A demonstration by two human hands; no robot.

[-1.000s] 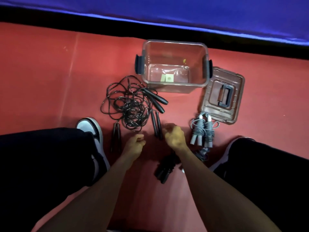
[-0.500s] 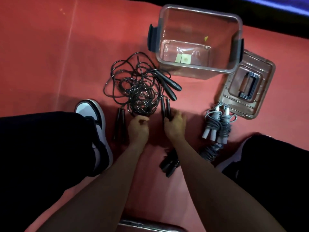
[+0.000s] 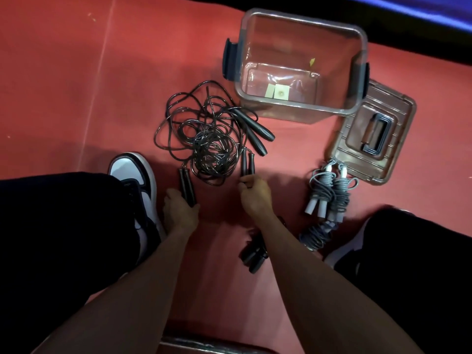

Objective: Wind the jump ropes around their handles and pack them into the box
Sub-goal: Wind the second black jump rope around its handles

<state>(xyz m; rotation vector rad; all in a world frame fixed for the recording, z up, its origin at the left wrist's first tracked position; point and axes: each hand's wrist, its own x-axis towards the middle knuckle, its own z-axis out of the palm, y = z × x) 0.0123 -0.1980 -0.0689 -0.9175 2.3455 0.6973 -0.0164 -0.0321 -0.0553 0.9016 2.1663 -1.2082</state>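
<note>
A tangle of black jump ropes (image 3: 207, 139) lies on the red floor in front of me. My left hand (image 3: 180, 213) grips a pair of thin black handles (image 3: 186, 185) at the tangle's left. My right hand (image 3: 254, 194) holds another pair of thin dark handles (image 3: 247, 163) at the tangle's right. Two thicker black handles (image 3: 255, 131) lie beside the box. The clear plastic box (image 3: 355, 72) stands open behind the ropes. A grey rope wound on its handles (image 3: 327, 192) lies to the right. A wound black rope (image 3: 252, 254) lies under my right forearm.
The box lid (image 3: 398, 139) lies upside up on the floor right of the box. My white and black shoe (image 3: 132, 172) and dark trouser legs flank the ropes on both sides. A dark wall base runs behind the box.
My left hand moved left from the tangle onto the left pair of handles. My right hand stays on the right pair. The camera tilted down slightly.
</note>
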